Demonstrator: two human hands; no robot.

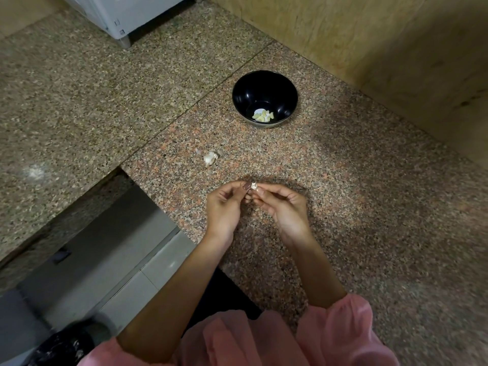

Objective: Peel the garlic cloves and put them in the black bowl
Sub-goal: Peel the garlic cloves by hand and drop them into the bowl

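At the centre of the frame, a person's left hand (224,207) and right hand (282,207) meet over a speckled granite counter (369,207), fingertips of both curled in to pinch one small garlic clove (254,185) held between them, its pale skin partly lifted. The black bowl (280,83) sits well apart, toward the upper middle of the frame near the wall, with a few peeled cloves (264,116) pooled at its bottom. Another piece of garlic (210,157), seemingly unpeeled, lies on the counter between hands and bowl, a scrap of skin just beside it. The grip is slight and the clove tiny: it could slip from the fingertips and skitter off. The counter's edge drops away at lower left, close to the left hand, so a dropped clove risks the floor. Loose skin may also cling and ride into the bowl.
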